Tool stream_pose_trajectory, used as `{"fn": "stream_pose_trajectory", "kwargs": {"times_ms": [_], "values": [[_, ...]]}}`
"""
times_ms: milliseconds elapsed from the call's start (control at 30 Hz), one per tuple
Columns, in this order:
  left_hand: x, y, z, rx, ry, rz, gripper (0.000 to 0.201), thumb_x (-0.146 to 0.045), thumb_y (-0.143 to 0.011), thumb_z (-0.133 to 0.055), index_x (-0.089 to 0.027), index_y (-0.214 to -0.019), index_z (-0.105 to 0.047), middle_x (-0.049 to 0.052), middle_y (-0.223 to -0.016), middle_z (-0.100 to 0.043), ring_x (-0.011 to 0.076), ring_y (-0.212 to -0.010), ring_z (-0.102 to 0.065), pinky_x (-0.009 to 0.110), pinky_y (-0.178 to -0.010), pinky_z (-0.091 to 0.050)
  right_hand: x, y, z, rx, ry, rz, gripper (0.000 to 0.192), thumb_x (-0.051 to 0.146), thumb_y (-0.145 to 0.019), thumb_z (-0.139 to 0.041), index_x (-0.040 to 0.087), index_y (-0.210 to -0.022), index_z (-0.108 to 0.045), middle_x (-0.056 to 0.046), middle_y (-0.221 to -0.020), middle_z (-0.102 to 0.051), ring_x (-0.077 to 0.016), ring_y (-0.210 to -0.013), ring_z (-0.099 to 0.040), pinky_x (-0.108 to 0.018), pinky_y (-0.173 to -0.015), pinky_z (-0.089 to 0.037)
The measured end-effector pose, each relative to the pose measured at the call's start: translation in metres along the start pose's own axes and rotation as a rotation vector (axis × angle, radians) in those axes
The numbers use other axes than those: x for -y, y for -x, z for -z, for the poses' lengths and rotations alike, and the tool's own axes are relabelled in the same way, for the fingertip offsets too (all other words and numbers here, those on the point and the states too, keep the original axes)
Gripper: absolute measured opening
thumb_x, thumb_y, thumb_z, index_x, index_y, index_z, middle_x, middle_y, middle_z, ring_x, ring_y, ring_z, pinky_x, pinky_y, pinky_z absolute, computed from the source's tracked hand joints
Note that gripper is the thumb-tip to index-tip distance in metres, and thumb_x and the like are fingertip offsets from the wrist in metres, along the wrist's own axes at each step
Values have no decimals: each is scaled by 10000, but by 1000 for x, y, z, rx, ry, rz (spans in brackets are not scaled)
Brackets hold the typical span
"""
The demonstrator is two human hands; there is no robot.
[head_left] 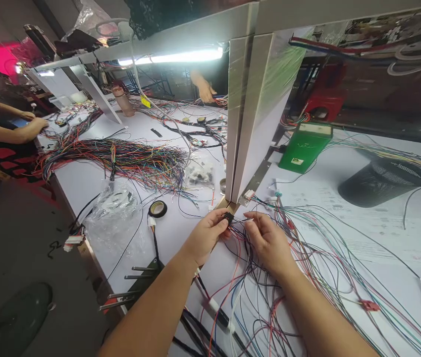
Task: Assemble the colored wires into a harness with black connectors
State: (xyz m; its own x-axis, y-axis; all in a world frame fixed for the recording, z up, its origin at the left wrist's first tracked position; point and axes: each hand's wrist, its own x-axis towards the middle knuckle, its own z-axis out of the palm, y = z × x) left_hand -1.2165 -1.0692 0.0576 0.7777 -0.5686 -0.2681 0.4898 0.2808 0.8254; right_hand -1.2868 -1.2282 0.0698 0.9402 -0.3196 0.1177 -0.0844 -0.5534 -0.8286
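Note:
My left hand (206, 234) pinches a small black connector (228, 216) between thumb and fingers, just above the white table (84, 183). My right hand (268, 240) is close beside it, its fingertips pinching a thin wire (248, 218) that leads toward the connector. Under and around both hands lies a spread of loose coloured wires (307, 258) in red, green, blue, black and white. Both forearms reach in from the bottom edge.
A white upright panel (251, 114) stands just behind my hands. A roll of black tape (157, 208), clear plastic bags (112, 213), a large wire bundle (121, 158), a green box (305, 146) and a black mesh bin (379, 181) lie around. Other people's arms (13, 126) work at far left and at the back.

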Motion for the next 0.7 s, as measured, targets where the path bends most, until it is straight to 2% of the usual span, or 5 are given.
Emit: {"fn": "stream_pose_trajectory", "kwargs": {"times_ms": [100, 267, 433, 533, 700], "values": [[-2, 0, -1, -37, 51, 18, 406, -250, -742, -713, -203, -1137, -629, -6, -810, -598, 90, -632, -540, 252, -646, -409, 3, 3, 4, -25, -5, 93, 376, 452, -953, -344, 199, -937, -621, 4, -652, -568, -144, -585, -516, -258, -585, -400], [-6, 1, -3, -51, 53, 26, 220, -234, -723, -685, -136, -918, -707, 25, -779, -615, 104, -619, -537, 270, -631, -412, 7, 5, 5, 236, 63, 238, 419, 389, -961, -329, 201, -646, -532, 5, -590, -496, -138, -586, -479, -257, -590, -366], [-9, 3, -4, 13, 20, 15, 214, -306, -733, -730, -133, -846, -676, 22, -766, -609, 102, -641, -533, 260, -648, -410, 8, 4, 2, 230, 108, 244, 413, 359, -959, -343, 208, -585, -427, 30, -550, -412, -123, -543, -396, -257, -550, -314], [-6, 2, -2, 27, -28, -5, 232, -355, -765, -722, -143, -802, -635, -1, -731, -573, 92, -650, -520, 247, -661, -400, 6, 4, 1, 222, 69, 201, 358, 361, -951, -384, 207, -663, -530, 22, -603, -509, -129, -581, -463, -253, -576, -352], [-1, 0, 1, 71, -60, -29, 231, -367, -814, -676, -142, -849, -637, 6, -779, -578, 95, -681, -524, 253, -688, -410, 2, 4, -1, 73, 12, 115, 219, 392, -892, -524, 214, -893, -653, -15, -805, -676, -155, -705, -592, -261, -655, -431]]}}
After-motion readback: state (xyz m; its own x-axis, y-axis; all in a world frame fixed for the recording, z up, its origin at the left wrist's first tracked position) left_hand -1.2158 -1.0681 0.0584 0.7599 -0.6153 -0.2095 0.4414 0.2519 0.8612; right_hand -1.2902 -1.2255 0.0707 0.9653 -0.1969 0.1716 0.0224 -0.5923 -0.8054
